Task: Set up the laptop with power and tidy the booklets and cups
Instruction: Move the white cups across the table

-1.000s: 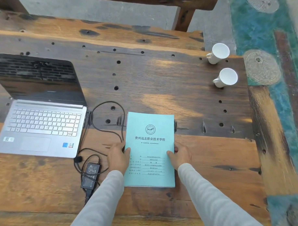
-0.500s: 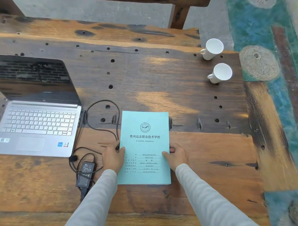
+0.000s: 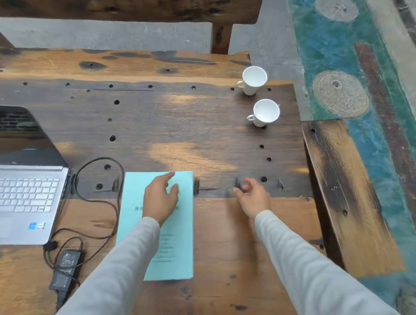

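Flat rectangular booklet (image 3: pixel 180 231) lies on pitted wooden table (image 3: pixel 177 125).

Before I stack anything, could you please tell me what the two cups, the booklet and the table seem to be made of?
The far cup and near cup look like glazed white ceramic, possibly porcelain: smooth, bright, thin-rimmed. The booklet seems paper with a matte pale-teal card cover carrying print. The table is weathered wood, showing grain, dark stains and round holes.
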{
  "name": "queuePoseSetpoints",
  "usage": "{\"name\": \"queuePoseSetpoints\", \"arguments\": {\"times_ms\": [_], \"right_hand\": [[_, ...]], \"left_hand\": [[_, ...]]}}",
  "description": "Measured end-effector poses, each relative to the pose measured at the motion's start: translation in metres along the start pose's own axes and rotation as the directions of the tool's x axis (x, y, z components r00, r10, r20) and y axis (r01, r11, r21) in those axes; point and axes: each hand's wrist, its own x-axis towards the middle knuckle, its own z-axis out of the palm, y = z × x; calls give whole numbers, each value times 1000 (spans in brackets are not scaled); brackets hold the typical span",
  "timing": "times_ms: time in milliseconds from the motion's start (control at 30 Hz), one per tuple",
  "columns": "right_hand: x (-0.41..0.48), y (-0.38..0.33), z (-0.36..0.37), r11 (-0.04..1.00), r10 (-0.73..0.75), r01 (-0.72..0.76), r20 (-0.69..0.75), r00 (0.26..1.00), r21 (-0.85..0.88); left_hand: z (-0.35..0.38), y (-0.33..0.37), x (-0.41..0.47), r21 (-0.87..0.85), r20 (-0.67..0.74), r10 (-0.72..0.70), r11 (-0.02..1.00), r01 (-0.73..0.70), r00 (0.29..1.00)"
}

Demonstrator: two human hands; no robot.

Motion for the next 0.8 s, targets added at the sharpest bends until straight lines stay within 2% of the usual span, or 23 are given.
{"name": "queuePoseSetpoints", "arguments": {"times_ms": [200, 400, 667, 800], "right_hand": [[69, -21, -74, 998, -44, 45, -44, 998, 34], [128, -51, -106, 995, -49, 53, -49, 998, 80], [181, -73, -98, 990, -24, 33, -65, 998, 137], [193, -75, -97, 984, -34, 48, -84, 996, 173]], "left_hand": [[44, 102, 49, 63, 76, 61, 996, -66, 995], [85, 176, 104, 91, 176, 76, 991, -94, 981], [135, 217, 168, 58, 295, 67, 995, -87, 953], [152, 221, 182, -16, 342, 90, 996, -90, 935]]}}
